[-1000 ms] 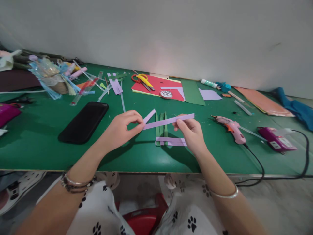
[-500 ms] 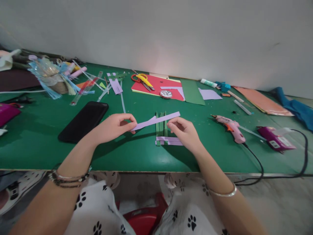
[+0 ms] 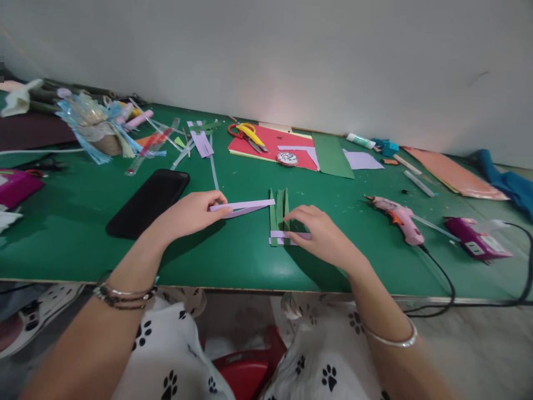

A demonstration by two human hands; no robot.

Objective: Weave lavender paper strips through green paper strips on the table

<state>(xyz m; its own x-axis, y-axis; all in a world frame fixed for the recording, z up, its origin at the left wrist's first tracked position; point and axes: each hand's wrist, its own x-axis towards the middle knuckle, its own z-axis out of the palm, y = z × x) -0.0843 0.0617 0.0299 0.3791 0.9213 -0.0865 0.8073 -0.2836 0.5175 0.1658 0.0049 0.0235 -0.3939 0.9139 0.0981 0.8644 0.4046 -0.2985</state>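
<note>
A folded light-purple paper strip (image 3: 250, 205) is pinched in my left hand (image 3: 195, 214), its two layers spreading into a narrow V that points right. Its far end reaches over the upright green paper strips (image 3: 280, 208) lying on the table. Across the lower part of these green strips runs another purple paper strip (image 3: 277, 234), forming a small woven piece. Over the right side of that piece sits my right hand (image 3: 322, 233), thumb and index finger apart. Its fingertips are at the green and purple strips; whether they press on them is hard to see.
A black phone (image 3: 149, 203) lies left of my left hand. Scissors (image 3: 249, 136) and a round tin (image 3: 287, 159) rest on red paper (image 3: 266, 155) behind. To the right are a pink glue gun (image 3: 400, 219) with its cord and a purple power box (image 3: 478, 239).
My right hand has come away from the purple strip's free end and moved down to the woven strips. The folded strip in my left hand has swung lower, its layers now spread apart.
</note>
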